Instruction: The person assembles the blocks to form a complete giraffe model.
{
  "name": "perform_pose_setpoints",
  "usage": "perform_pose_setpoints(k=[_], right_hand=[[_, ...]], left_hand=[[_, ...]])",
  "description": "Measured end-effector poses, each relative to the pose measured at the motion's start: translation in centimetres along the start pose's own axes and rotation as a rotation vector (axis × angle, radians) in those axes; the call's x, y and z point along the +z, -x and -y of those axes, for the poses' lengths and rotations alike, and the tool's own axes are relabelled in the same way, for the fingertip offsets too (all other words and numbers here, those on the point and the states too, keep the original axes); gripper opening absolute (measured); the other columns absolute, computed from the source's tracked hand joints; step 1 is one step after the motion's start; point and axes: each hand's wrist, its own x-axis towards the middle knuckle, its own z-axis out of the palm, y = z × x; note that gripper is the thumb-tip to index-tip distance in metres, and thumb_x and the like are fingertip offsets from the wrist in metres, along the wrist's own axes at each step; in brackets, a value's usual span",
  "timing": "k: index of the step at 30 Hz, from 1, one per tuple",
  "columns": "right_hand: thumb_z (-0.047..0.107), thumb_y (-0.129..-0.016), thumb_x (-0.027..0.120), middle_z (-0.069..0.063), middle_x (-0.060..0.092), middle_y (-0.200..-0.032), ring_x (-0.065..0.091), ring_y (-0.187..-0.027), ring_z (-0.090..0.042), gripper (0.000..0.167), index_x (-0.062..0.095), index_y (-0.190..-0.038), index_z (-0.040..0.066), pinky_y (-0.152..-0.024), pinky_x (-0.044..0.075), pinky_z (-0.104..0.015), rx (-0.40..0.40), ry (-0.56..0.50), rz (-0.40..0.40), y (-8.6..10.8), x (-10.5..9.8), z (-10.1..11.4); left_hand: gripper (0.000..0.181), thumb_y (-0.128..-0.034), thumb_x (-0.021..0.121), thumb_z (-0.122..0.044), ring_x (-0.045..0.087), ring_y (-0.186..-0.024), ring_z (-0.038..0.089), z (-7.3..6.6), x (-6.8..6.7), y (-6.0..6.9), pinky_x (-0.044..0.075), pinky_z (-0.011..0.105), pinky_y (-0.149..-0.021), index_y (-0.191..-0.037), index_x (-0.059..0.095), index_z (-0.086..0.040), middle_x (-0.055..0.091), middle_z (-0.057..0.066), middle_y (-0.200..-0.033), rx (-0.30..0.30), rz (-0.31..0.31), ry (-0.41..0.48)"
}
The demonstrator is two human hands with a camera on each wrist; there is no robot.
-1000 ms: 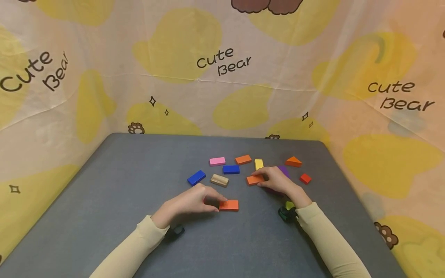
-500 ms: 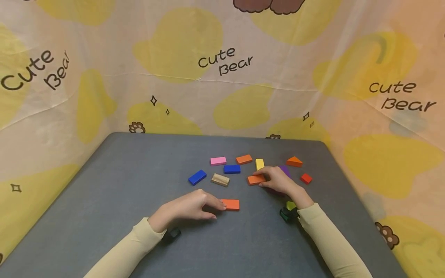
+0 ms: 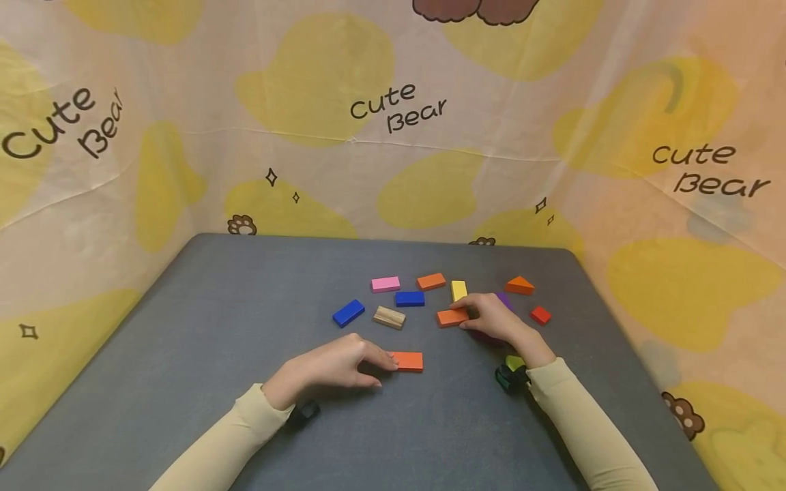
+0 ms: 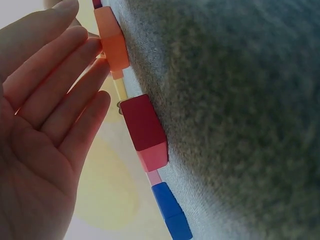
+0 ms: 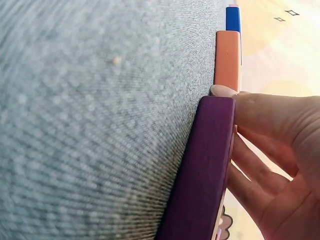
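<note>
My left hand (image 3: pixel 331 361) touches the left end of an orange block (image 3: pixel 409 361) that lies flat on the table. Its thumb is apart from the block, and in the left wrist view the fingers (image 4: pixel 70 90) look nearly straight. Farther back and to the right, my right hand (image 3: pixel 497 320) pinches the right end of a second orange block (image 3: pixel 450 318) between thumb and fingers. A purple block (image 5: pixel 205 165) is close in the right wrist view, partly hiding that hand. A dark red block (image 4: pixel 143 122) shows near the left hand only in the left wrist view.
Behind lie two blue blocks (image 3: pixel 348 313), a wood-coloured block (image 3: pixel 389 317), a pink block (image 3: pixel 385 284), another orange block (image 3: pixel 431 281) and a yellow block (image 3: pixel 458 290). To the right are an orange triangle (image 3: pixel 519 286) and a red block (image 3: pixel 540 315). A green block (image 3: pixel 514 362) sits by the right wrist.
My left thumb has come off the front orange block, and that hand has moved slightly left, fingers still at the block. My right hand has hardly moved.
</note>
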Motion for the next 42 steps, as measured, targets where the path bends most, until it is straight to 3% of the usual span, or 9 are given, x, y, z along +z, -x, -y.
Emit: perform_pose_setpoints(k=[15,28,42], right_hand=[[0.017,-0.078,0.078,-0.006,0.070,-0.111,0.063,-0.104,-0.025,0.035,0.071,-0.112,0.010,-0.093,0.049,-0.045,0.047,-0.022,-0.013,0.1,-0.1,0.2],[0.020,-0.078,0.078,-0.002,0.070,-0.109,0.066,-0.100,-0.018,0.036,0.071,-0.112,0.012,-0.087,0.053,-0.040,0.031,-0.091,0.015,-0.5,-0.9,3.1],[0.022,-0.079,0.078,0.000,0.071,-0.108,0.066,-0.101,-0.015,0.035,0.071,-0.111,0.011,-0.087,0.054,-0.035,-0.024,-0.163,0.069,-1.1,0.0,5.1]], left_hand=[[0.036,-0.0854,0.071,-0.022,0.058,-0.115,0.001,-0.3,-0.2,0.0,0.046,0.026,-0.099,-0.121,0.067,-0.018,0.065,-0.009,-0.120,-0.027,0.019,0.024],[0.036,-0.0852,0.071,-0.022,0.057,-0.114,0.001,-0.3,-0.2,0.1,0.046,0.026,-0.099,-0.121,0.067,-0.019,0.065,-0.010,-0.120,-0.031,0.011,0.028],[0.036,-0.0852,0.071,-0.022,0.058,-0.113,0.000,-0.1,-0.2,0.0,0.047,0.026,-0.097,-0.121,0.067,-0.019,0.065,-0.010,-0.119,-0.040,0.017,0.038]])
